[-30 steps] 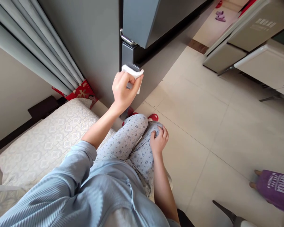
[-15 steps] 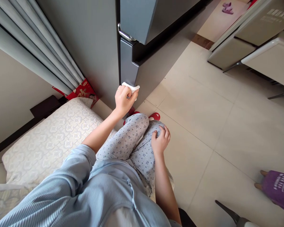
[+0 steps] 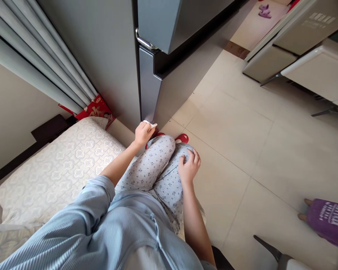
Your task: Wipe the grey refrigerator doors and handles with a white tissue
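I judge this to be the wiping stage, low down on a dark grey refrigerator [image 3: 109, 56]. My left grip [image 3: 143, 134] is closed tight around a folded white wipe [image 3: 150, 123], with only a sliver of it showing past my fingers, and it sits at the foot of the narrow lower door panel [image 3: 148, 86], just above the floor tiles [image 3: 225, 150]. (Whether it is cloth or thick paper I can't tell from up here.) My right grip [image 3: 189, 167] holds nothing; it lies half-curled on the thigh of my sprigged pyjama trousers [image 3: 169, 183], well apart from the work. I'm sitting low beside a quilted cream cushion [image 3: 56, 168], with a grey curtain [image 3: 39, 56] hanging on my left and a red packet [image 3: 97, 108] tucked into the corner beside the refrigerator. As I see it, the next move calls for pressing the wipe into the bottom edge of the panel and running it along that corner, then turning the wipe to a clean face before going any further.
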Action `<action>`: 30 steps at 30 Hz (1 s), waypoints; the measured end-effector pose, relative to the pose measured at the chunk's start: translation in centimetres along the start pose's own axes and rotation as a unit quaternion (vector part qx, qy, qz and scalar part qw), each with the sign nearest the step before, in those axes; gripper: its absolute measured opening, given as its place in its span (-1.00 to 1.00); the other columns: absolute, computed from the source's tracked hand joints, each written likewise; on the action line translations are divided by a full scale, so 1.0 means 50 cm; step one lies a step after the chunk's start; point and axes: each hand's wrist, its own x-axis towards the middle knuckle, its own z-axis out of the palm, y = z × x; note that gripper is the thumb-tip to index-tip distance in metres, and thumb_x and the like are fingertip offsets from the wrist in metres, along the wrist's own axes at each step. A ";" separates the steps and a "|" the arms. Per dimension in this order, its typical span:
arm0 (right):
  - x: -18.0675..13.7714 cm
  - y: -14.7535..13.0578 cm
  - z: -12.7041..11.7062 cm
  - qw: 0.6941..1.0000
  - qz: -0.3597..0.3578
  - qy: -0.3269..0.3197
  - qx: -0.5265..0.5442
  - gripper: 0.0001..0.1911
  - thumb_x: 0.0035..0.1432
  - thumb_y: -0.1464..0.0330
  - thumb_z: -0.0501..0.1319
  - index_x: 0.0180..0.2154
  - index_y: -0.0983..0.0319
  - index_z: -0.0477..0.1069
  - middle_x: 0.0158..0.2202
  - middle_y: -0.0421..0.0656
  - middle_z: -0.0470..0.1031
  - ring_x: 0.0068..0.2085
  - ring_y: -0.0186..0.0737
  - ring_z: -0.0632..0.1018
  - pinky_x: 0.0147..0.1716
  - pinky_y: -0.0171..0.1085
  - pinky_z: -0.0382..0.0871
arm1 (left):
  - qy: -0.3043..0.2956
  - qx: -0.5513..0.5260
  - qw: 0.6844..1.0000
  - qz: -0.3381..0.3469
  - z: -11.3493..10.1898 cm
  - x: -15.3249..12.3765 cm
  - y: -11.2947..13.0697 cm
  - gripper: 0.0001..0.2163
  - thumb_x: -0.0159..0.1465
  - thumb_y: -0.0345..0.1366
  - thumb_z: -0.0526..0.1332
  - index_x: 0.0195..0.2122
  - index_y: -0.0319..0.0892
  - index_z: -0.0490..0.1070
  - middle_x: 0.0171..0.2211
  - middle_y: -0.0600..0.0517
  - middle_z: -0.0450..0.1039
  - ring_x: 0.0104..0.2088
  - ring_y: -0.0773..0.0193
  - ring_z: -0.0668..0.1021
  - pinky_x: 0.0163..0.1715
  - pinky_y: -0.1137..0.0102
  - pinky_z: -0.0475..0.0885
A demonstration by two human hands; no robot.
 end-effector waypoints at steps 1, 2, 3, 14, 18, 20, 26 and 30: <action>0.000 0.000 0.000 1.000 0.000 0.000 0.000 -0.63 0.34 0.30 0.11 0.05 0.31 0.52 0.21 0.11 0.45 0.22 0.08 0.46 0.24 0.09 0.36 | -0.001 -0.004 1.000 0.004 -0.003 -0.004 0.000 -0.51 0.38 -0.23 0.25 -0.54 -0.15 -0.07 -0.54 0.07 0.12 -0.45 0.29 0.27 -0.34 0.36 0.20; -0.001 0.000 0.000 1.000 0.001 -0.002 0.001 -0.63 0.34 0.30 0.11 0.06 0.31 0.52 0.21 0.11 0.45 0.22 0.08 0.45 0.24 0.10 0.36 | 0.006 -0.006 1.000 0.014 -0.007 -0.005 0.002 -0.52 0.39 -0.22 0.23 -0.54 -0.15 -0.06 -0.55 0.07 0.13 -0.46 0.30 0.26 -0.35 0.36 0.19; -0.001 0.001 0.000 1.000 0.004 -0.005 0.003 -0.62 0.34 0.30 0.11 0.06 0.31 0.52 0.21 0.11 0.44 0.23 0.08 0.45 0.24 0.10 0.35 | 0.017 -0.009 0.999 0.027 -0.012 -0.003 0.007 -0.52 0.41 -0.20 0.21 -0.54 -0.15 -0.05 -0.56 0.07 0.13 -0.48 0.31 0.24 -0.36 0.36 0.18; -0.004 0.002 -0.001 1.000 0.007 -0.013 0.007 -0.60 0.34 0.29 0.11 0.07 0.34 0.51 0.21 0.14 0.44 0.24 0.08 0.43 0.27 0.10 0.31 | 0.219 -0.026 0.963 0.158 -0.138 0.219 0.165 -0.47 0.48 -0.02 0.17 -0.52 -0.17 -0.02 -0.57 0.11 -0.02 -0.49 0.37 0.32 -0.29 0.37 0.32; -0.005 0.001 -0.002 0.999 0.018 -0.023 0.016 -0.59 0.34 0.28 0.10 0.08 0.34 0.50 0.23 0.15 0.43 0.26 0.08 0.41 0.29 0.13 0.29 | 0.207 -0.041 0.961 0.177 -0.178 0.279 0.191 -0.48 0.51 0.06 0.10 -0.48 -0.16 0.01 -0.50 0.09 0.00 -0.39 0.35 0.45 -0.14 0.30 0.42; -0.005 0.001 -0.002 1.000 0.017 -0.020 0.015 -0.60 0.34 0.28 0.10 0.07 0.34 0.51 0.22 0.14 0.43 0.25 0.08 0.41 0.29 0.12 0.30 | 0.201 -0.047 0.962 0.179 -0.178 0.283 0.189 -0.48 0.51 0.09 0.08 -0.47 -0.16 0.02 -0.48 0.07 0.01 -0.36 0.33 0.48 -0.14 0.30 0.44; -0.004 -0.002 -0.004 1.000 0.009 -0.017 0.006 -0.60 0.34 0.29 0.11 0.08 0.33 0.51 0.22 0.14 0.44 0.26 0.09 0.42 0.29 0.12 0.30 | 0.188 -0.063 0.969 0.146 -0.132 0.248 0.157 -0.50 0.51 0.07 0.09 -0.46 -0.16 0.04 -0.46 0.06 0.05 -0.34 0.30 0.50 -0.20 0.28 0.44; -0.003 -0.003 -0.005 1.000 0.004 -0.013 0.002 -0.61 0.34 0.29 0.12 0.07 0.34 0.52 0.21 0.14 0.44 0.24 0.09 0.44 0.28 0.10 0.32 | 0.188 -0.055 0.974 0.119 -0.094 0.219 0.125 -0.49 0.47 0.09 0.15 -0.47 -0.16 0.07 -0.49 0.07 0.06 -0.40 0.28 0.47 -0.25 0.27 0.41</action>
